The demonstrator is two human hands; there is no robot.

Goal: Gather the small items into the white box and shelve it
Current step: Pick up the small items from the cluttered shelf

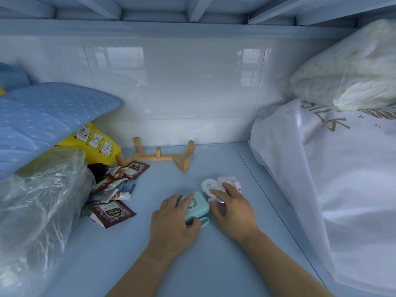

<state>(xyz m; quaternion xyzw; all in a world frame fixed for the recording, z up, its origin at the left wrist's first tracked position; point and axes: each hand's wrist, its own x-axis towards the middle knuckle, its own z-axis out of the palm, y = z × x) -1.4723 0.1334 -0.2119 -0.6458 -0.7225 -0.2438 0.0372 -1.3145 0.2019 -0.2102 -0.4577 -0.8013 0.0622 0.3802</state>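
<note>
Shelf surface (171, 264): a smooth pale-blue board, with both forearms reaching in over its near edge.
Left hand (171, 224): the fingers are curled over the top of the teal case (199, 205) and the thumb is tucked against its near edge, so it grips the case.
Teal case: a small, rounded hard shell lying flat mid-shelf, with a strap loop sticking out at the near corner. It is likely light and stiff but slick, so take it across the two long edges rather than by the loop.
Right hand (233, 211): the fingers are bent over the near end of the white oval container (211, 187), apparently pinching it. The thumb is partly hidden.
White oval container: it lies on its side just beside the teal case. It looks glossy and probably rolls, so hold it round the middle.
Pink item (230, 181): it looks soft, and it sits behind the right fingers, touching the container.
Tea sachets (113, 212): a loose overlapping heap to the left. They are thin, light and crinkly, and best scooped up in a bunch.
Clear plastic bag (38, 202): a bulky bag at the far left, crowding the sachets.
White bag (332, 179): a large, soft bag filling the right side.
Wooden stand (162, 156): it sits further back, near the wall.
Yellow packet (94, 144): it lies under a blue dotted cushion (49, 112).
Tiled wall (171, 82): the glossy back of the space.
White box: not in view, so nothing is gathered into it yet.
</note>
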